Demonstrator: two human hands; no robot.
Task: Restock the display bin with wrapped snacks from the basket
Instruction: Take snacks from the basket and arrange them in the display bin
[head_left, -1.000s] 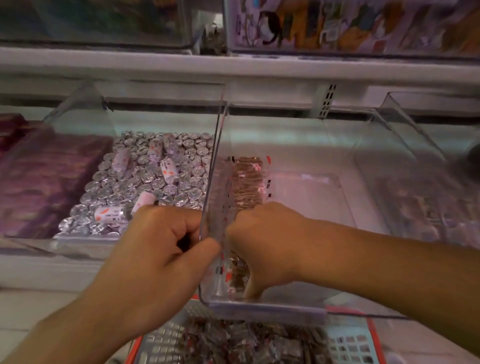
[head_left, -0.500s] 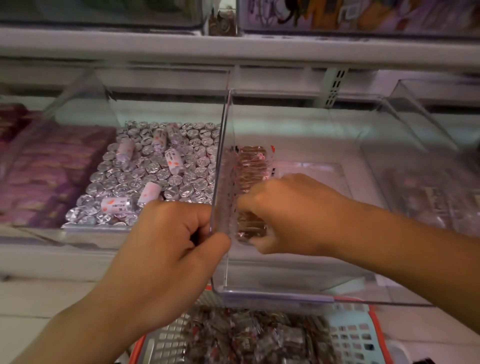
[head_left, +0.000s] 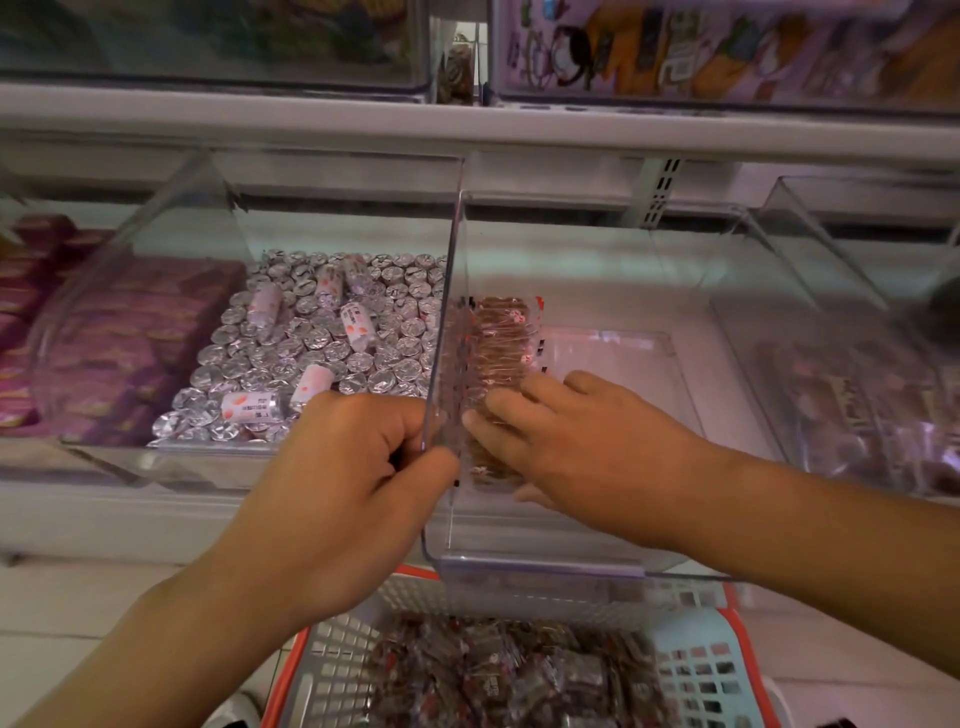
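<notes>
At far left, purple packets fill a clear bin. Beside it, foil-wrapped rolls pack the next bin. The left hand pinches the left wall of the display bin between curled fingers and thumb. Inside, against that wall, a row of wrapped snacks stands on edge; the right hand presses its near end, fingers fairly straight. Below, the basket holds more wrapped snacks. At far right sits another clear bin.
</notes>
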